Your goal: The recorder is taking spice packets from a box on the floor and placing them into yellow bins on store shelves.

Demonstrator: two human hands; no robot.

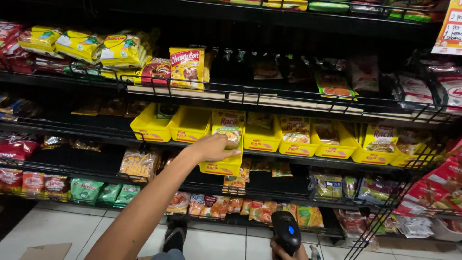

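The left hand [215, 147] is closed on a yellow sachet packet [229, 129] in the yellow tray [222, 167] on the middle shelf [96, 132], still not pulled free, while at six o'clock the right hand [284, 252] grips a black barcode scanner [287, 230], not yet raised to it.

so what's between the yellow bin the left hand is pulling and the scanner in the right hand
In the head view, between the yellow bin under the left hand and the black scanner in the right hand, lie hanging seasoning packets and the lower shelf's snack packets.
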